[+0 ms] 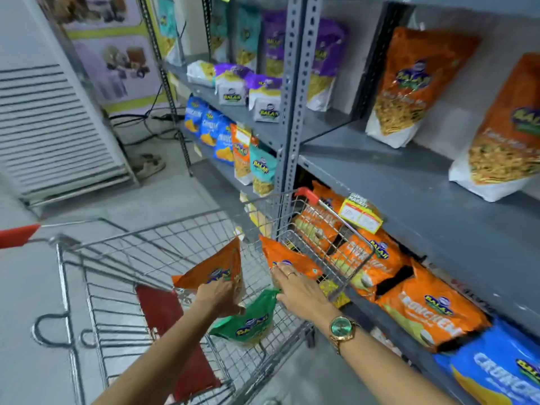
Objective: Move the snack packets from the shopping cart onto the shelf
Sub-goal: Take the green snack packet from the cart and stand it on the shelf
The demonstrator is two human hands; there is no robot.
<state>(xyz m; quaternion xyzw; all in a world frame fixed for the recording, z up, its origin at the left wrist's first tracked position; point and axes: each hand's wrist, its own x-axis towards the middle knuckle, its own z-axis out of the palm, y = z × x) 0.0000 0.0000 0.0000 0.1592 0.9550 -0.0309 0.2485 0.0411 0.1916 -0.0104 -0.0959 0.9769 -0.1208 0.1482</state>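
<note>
Both my hands reach down into the wire shopping cart (163, 244). My left hand (217, 298) grips an orange snack packet (216, 270) by its lower edge and holds it tilted up. My right hand (298, 290), with a ring and a green-faced watch, lies on a second orange packet (287, 257) that leans against the cart's far wall; its fingers rest on the packet's lower part. A green packet (251, 325) lies on the cart floor between my hands. The grey metal shelf (409, 182) to the right carries two large orange packets (406, 86).
A perforated grey upright (292, 112) stands just behind the cart. The lower shelf holds orange (432, 308) and blue (496, 372) chip bags and a yellow price tag (362, 214). Purple, white and blue packets fill the left bay. A white louvred cabinet (52, 127) stands at the left.
</note>
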